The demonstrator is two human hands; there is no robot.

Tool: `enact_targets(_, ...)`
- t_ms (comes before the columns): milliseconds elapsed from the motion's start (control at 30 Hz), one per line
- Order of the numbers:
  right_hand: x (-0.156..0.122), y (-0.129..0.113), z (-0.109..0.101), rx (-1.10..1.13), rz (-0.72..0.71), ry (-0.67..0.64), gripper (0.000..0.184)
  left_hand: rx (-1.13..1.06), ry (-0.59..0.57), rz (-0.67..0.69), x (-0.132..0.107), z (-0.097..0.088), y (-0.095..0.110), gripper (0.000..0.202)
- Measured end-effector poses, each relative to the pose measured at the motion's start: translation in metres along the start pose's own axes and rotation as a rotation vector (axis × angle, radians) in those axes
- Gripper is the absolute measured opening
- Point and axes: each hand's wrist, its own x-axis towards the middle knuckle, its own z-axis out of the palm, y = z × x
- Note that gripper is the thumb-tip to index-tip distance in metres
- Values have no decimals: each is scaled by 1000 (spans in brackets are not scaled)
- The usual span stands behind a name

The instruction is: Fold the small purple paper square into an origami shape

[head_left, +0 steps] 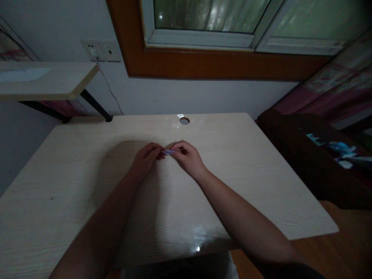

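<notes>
Both my hands meet over the middle of a pale wooden desk (72, 186). My left hand (147, 157) and my right hand (187, 157) each pinch one end of a small, thin bluish-purple piece (168, 152), probably folded paper. The fingers of both hands are curled and pressed together around it. The piece is held just above the desk top, and most of it is hidden by my fingertips.
A round cable hole (184, 121) sits at the desk's far edge. A raised side shelf (43, 81) stands at the left, under wall sockets (100, 50) with a cord. A window (232, 23) is behind. A dark piece of furniture (305, 155) stands at the right.
</notes>
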Motion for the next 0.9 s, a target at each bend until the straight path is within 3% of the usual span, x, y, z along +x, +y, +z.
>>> enact_targets(100, -1, -6, 0, -100, -113, -8, 9, 1, 11, -19, 0, 0, 2, 24)
enact_targets(267, -2, -10, 0, -129, -128, 3, 6, -12, 14, -26, 1, 1, -1, 24)
enact_targets(600, -2, -2, 3, 52, 68, 57, 20, 13, 107, 1, 5, 1, -9, 26)
enact_targets(900, 0, 3, 3, 119, 90, 36, 23, 19, 98, -15, 6, 0, -9, 26)
